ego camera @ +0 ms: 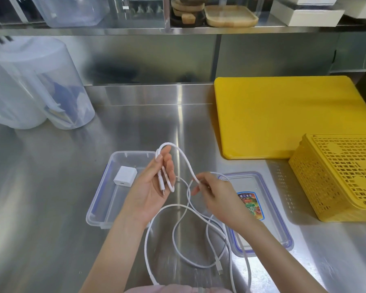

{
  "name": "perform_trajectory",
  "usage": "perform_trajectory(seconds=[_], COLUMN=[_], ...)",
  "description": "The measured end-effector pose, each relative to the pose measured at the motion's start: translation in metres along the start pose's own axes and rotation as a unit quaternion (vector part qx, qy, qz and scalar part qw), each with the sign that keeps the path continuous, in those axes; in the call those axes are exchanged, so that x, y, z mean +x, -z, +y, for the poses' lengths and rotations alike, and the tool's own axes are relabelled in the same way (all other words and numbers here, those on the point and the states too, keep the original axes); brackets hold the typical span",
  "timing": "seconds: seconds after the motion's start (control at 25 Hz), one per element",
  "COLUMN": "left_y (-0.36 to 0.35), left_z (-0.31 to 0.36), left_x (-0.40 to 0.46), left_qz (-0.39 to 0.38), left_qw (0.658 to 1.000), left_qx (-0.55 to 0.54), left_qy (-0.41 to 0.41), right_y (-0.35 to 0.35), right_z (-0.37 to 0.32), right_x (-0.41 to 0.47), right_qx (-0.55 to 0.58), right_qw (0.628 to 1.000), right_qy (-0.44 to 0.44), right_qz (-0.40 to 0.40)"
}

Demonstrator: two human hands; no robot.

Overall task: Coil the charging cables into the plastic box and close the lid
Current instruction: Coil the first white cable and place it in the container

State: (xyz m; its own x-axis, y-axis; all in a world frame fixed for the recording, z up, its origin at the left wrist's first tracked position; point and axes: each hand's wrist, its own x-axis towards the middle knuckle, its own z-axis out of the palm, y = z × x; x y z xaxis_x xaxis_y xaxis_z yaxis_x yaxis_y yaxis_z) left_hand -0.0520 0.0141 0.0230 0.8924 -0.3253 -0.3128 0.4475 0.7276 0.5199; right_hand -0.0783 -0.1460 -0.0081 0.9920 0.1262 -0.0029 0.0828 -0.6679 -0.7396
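Room: stainless-steel kitchen workstation, steel backsplash, a shelf above carrying clear tubs, wooden boards [230, 16] and white boxes.
Table: brushed steel table [51, 208], reflective, bearing everything listed below.
Far left: two translucent lidded containers [40, 85] standing against the backsplash.
Plastic box: clear, open, shallow plastic box [97, 208] left of centre; a white charger plug [125, 178] lies inside, no cable in it yet.
Left hand: left hand [154, 187] raised over the box's right edge, palm up, fingers [167, 163] loosely curled round a first folded loop of the white charging cable [184, 161], one metal connector end hanging at the palm.
Cable slack: rest of the cable trails in loose, crossing curves over the table toward the near edge; a second connector [219, 269] lies there. Whether this is one cable or two, cannot tell.
Right hand: right hand [216, 193] just right of the left, thumb and fingertips pinching the cable a short way along from the loop.
Lid: blue-trimmed lid [279, 208] with a label, flat on the table, right of the hands, partly under the slack.
Far right: yellow cutting board [283, 115]; yellow perforated basket [336, 176], overturned.
Step in hand: coiling, early stage, judged.
Next move calls for: feeding further slack round the left hand without tangling, then lowering the coil into the box.
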Motion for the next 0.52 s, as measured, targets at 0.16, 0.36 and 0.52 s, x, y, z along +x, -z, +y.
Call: perform_trajectory(seconds=[0.16, 0.36, 0.52], left_y=[0.001, 0.000, 0.007], left_z=[-0.001, -0.013, -0.022], left_x=[-0.002, 0.002, 0.004], left_qz=[-0.001, -0.068, -0.077], left_qw=[0.999, 0.978, 0.938], left_qx=[0.051, 0.192, 0.334], left_qy=[-0.010, -0.047, -0.059], right_y=[0.007, 0.007, 0.016], right_z=[-0.001, -0.010, -0.015], right_x=[-0.004, -0.008, -0.008], right_qx=[-0.046, -0.102, -0.113], right_qw=[0.999, 0.985, 0.983], right_qy=[-0.017, 0.033, 0.090], right_qz=[-0.013, -0.136, -0.113])
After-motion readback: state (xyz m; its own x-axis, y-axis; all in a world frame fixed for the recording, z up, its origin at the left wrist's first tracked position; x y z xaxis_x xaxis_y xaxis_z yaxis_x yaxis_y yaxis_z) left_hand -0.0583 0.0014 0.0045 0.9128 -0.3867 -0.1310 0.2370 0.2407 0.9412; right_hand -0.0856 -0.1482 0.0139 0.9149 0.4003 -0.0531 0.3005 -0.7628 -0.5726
